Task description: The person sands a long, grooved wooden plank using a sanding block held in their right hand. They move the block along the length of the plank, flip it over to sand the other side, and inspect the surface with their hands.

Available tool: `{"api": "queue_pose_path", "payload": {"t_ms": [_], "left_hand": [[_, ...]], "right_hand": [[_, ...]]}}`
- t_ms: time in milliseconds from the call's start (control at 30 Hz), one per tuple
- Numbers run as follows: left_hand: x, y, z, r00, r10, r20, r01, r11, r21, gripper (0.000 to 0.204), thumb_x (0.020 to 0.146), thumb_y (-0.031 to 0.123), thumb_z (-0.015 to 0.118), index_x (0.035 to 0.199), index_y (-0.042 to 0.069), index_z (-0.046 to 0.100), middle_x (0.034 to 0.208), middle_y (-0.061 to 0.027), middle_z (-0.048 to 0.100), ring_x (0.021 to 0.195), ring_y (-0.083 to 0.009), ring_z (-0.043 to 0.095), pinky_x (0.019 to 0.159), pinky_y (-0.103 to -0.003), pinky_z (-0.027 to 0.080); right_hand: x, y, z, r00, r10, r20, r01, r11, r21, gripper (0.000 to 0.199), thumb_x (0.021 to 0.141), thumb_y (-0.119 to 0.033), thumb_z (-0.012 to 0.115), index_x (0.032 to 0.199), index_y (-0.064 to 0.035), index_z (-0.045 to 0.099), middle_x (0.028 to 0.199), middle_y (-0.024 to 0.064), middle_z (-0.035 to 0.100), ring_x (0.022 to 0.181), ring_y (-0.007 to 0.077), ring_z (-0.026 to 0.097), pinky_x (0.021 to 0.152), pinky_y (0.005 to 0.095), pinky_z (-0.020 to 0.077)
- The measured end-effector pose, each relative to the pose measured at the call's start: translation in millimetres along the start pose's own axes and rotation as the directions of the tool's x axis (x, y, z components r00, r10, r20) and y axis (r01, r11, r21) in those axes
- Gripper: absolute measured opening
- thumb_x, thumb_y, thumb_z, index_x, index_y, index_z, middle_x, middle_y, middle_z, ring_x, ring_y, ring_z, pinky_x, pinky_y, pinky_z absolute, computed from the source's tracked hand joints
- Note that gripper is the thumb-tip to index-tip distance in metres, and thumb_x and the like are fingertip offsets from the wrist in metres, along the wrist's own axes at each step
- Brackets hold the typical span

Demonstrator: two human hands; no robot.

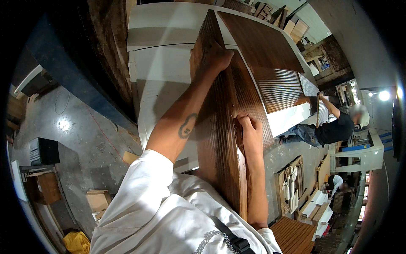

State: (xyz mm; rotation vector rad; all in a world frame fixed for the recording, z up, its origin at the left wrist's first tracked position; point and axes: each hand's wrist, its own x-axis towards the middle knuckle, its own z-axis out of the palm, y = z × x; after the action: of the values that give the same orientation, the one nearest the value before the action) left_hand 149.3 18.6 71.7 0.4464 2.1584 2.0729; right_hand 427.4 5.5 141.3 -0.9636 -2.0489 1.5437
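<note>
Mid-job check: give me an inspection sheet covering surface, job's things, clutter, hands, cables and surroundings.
Surface: broad white work surface, carrying brown wooden pieces.
Job's things: long, ridged, dark-brown wooden piece, in both hands; smooth, flat brown wooden panel beyond it; ridged, glossy brown wooden panel alongside.
Clutter: crumpled yellow bag-like item and boxy black item on the grey floor, left.
Hands: left hand closed on the long piece, farther out; right hand curled on its edge, nearer the body.
Cables: thin red line on the floor; cord or marking, cannot tell.
Surroundings: co-worker in black shirt at right; long blue beam at left.
</note>
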Motion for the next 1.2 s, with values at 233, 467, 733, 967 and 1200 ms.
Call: {"api": "queue_pose_path", "payload": {"t_ms": [233, 467, 733, 967, 1200], "left_hand": [[-14.1, 26.7, -7.9, 0.996, -0.060, 0.063, 0.054, 0.993, 0.101, 0.094, 0.080, 0.025, 0.069, 0.149, -0.015, 0.020, 0.146, -0.0329, 0.044, 0.134, -0.0427, 0.047, 0.109, -0.045, 0.040], [-5.1, 3.0, -0.1, 0.998, 0.049, -0.036, -0.048, 0.999, 0.022, 0.075, 0.078, 0.023, 0.070, 0.137, -0.013, 0.039, 0.130, -0.0304, 0.054, 0.119, -0.0406, 0.056, 0.102, -0.047, 0.044], [-16.9, 12.7, 18.5, 0.990, 0.090, -0.112, -0.064, 0.974, 0.218, 0.046, 0.078, 0.024, 0.073, 0.108, -0.009, 0.061, 0.103, -0.0224, 0.067, 0.093, -0.0323, 0.067, 0.080, -0.045, 0.053], [21.1, -17.8, 9.6, 0.998, 0.004, 0.057, -0.011, 0.993, 0.119, 0.075, 0.081, 0.027, 0.068, 0.134, -0.011, 0.031, 0.129, -0.0339, 0.052, 0.120, -0.0441, 0.054, 0.102, -0.049, 0.044], [4.8, 8.3, -1.1, 0.996, -0.007, 0.088, 0.000, 0.997, 0.077, 0.077, 0.080, 0.024, 0.068, 0.138, -0.016, 0.035, 0.130, -0.0353, 0.056, 0.120, -0.0447, 0.058, 0.103, -0.047, 0.046]], "right_hand": [[11.1, 0.5, -10.1, 0.976, -0.030, 0.214, -0.012, 0.981, 0.192, 0.035, 0.095, -0.026, 0.067, 0.110, 0.0060, 0.067, 0.093, 0.0053, 0.068, 0.085, 0.0117, 0.060, 0.077, 0.0247, 0.0467], [8.2, 3.5, -11.2, 0.966, 0.061, 0.251, -0.096, 0.987, 0.128, 0.041, 0.093, -0.021, 0.066, 0.122, 0.0067, 0.061, 0.107, 0.0083, 0.066, 0.093, 0.0131, 0.059, 0.085, 0.0254, 0.0461], [-2.8, 4.9, -21.3, 0.957, -0.064, 0.284, 0.017, 0.986, 0.167, 0.051, 0.090, -0.020, 0.063, 0.130, 0.0097, 0.055, 0.115, 0.0148, 0.066, 0.103, 0.0225, 0.063, 0.093, 0.0308, 0.0472], [13.5, -29.0, -4.7, 0.977, -0.145, 0.157, 0.198, 0.890, -0.411, 0.050, 0.092, -0.040, 0.066, 0.103, 0.0088, 0.067, 0.093, 0.0347, 0.066, 0.096, 0.0462, 0.067, 0.084, 0.0459, 0.0513], [-12.7, -3.4, -35.6, 0.835, -0.326, 0.443, 0.510, 0.760, -0.403, 0.072, 0.087, -0.020, 0.063, 0.144, 0.0111, 0.033, 0.101, 0.0384, 0.063, 0.098, 0.0496, 0.064, 0.088, 0.0461, 0.0508]]}}
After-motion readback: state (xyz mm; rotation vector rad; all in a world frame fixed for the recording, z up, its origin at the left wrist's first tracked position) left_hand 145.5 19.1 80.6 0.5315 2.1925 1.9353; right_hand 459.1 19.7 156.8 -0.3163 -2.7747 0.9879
